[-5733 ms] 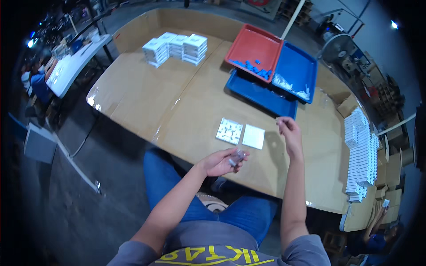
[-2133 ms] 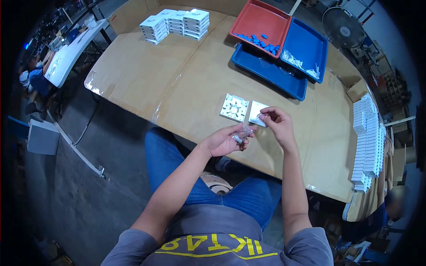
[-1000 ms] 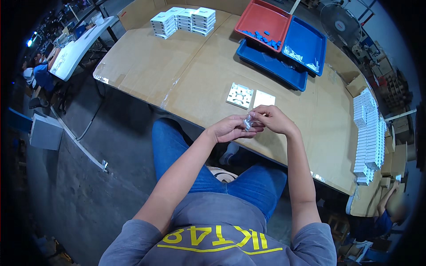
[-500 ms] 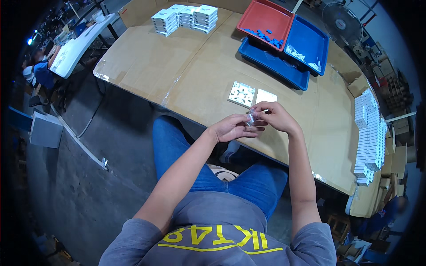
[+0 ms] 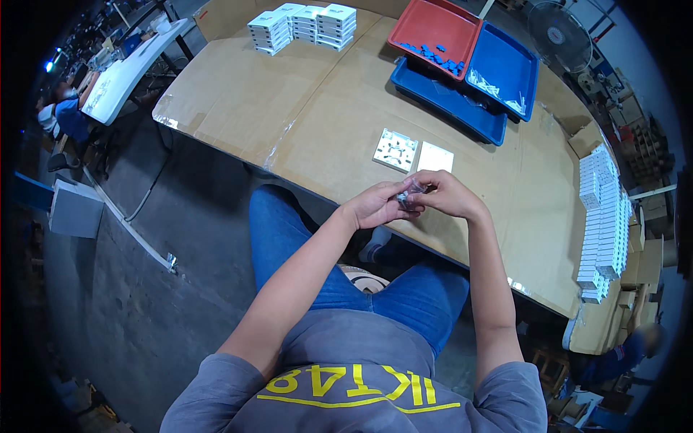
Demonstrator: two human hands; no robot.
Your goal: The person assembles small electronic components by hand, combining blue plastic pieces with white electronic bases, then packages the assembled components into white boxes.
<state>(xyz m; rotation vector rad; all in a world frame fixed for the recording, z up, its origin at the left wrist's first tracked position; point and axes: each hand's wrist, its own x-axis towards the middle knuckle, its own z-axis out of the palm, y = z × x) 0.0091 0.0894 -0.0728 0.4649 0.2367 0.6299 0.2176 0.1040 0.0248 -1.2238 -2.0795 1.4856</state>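
Observation:
Between both hands, over the table's near edge, is a small clear plastic bag with tiny pale pieces inside, too small to make out. My left hand is palm up, its thumb and fingers closed on one side of the bag. My right hand pinches the bag from the other side. Just beyond my hands lies an open white plastic box base with dark fittings inside. Beside it on the right is a flat white cover, partly hidden by my right hand.
Stacked white boxes stand at the far left of the cardboard-covered table. A red tray of blue pieces and a blue tray of white pieces rest at the back, over another blue tray. More white boxes line the right side.
My right hand has lowered slightly and its fingers have shifted on the plastic bag. My left hand's fingers have curled in more. The white parts on the table lie as before.

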